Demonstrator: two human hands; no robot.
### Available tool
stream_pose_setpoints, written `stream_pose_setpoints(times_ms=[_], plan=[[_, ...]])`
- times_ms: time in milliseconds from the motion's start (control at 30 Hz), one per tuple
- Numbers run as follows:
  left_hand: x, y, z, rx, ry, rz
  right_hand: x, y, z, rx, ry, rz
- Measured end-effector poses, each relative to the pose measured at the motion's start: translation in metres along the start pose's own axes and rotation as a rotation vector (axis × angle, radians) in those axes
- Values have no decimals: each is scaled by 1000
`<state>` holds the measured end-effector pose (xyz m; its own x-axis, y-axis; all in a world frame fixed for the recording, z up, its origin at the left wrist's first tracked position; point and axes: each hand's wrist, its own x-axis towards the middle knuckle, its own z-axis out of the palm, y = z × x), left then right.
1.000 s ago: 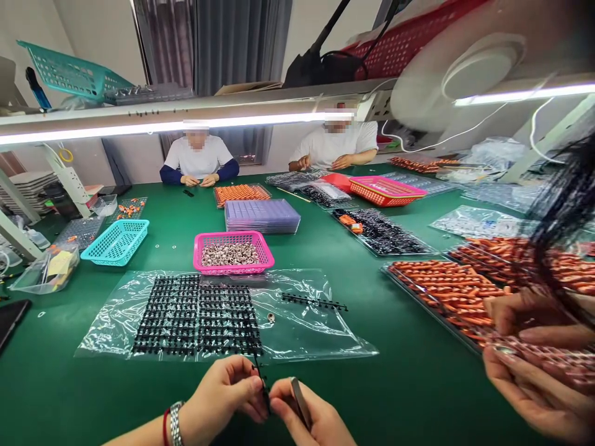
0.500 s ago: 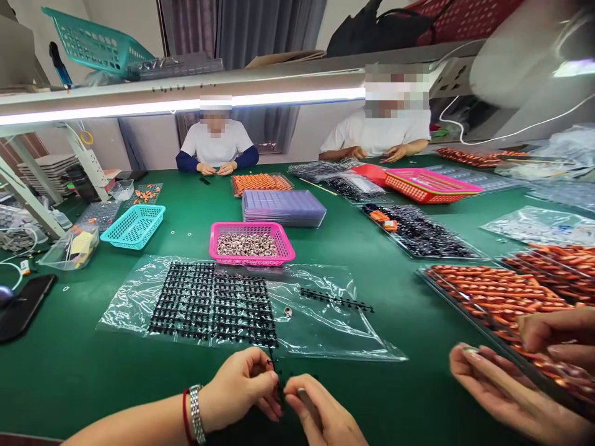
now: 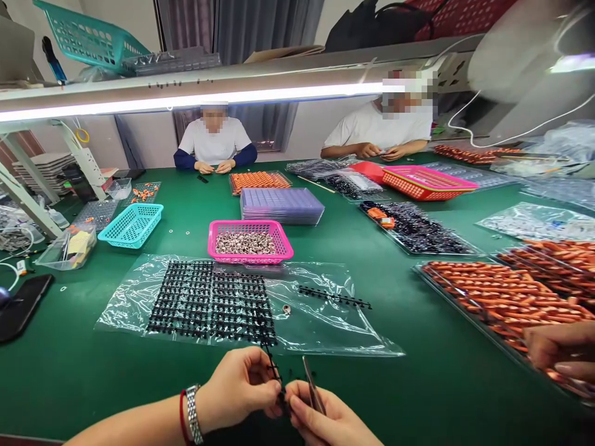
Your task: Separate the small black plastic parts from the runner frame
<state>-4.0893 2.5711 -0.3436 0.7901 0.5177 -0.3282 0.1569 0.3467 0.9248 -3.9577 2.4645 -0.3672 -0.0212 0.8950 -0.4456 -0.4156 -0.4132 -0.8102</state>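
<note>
At the front of the table, my left hand, with a metal watch and a red cord at its wrist, is closed on a thin black plastic strip with small side nubs. My right hand is closed round metal tweezers, whose tip points up. Its thumb and forefinger meet the strip's lower end beside my left fingertips. Just beyond lies a clear plastic sheet carrying rows of similar black strips, a separate black strip and one small metal ring-like part.
A pink basket of small metal parts stands behind the sheet, near stacked clear trays. A turquoise basket sits left. At right, a co-worker's hand is over a tray of orange-brown pieces. Two people sit opposite.
The tweezers in my right hand have tipped upright, and more of the black strip shows between my hands. At right, one of the co-worker's hands has left view and the other has lowered.
</note>
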Motion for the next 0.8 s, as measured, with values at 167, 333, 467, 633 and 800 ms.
stream_pose_setpoints(times_ms=[167, 333, 467, 633, 800], plan=[[3, -2, -2, 25, -7, -41, 1, -4, -14, -631, 268, -307], [6, -5, -3, 30, 13, -80, 1, -2, -20, -977, 402, -530], [5, -5, -3, 41, 11, -74, -2, -7, -11, -843, 295, -428], [3, -1, -3, 65, -15, -77, -6, -13, -3, -722, 173, -381], [3, -1, -4, 109, -83, -110, -9, -14, -1, -789, 241, -434]])
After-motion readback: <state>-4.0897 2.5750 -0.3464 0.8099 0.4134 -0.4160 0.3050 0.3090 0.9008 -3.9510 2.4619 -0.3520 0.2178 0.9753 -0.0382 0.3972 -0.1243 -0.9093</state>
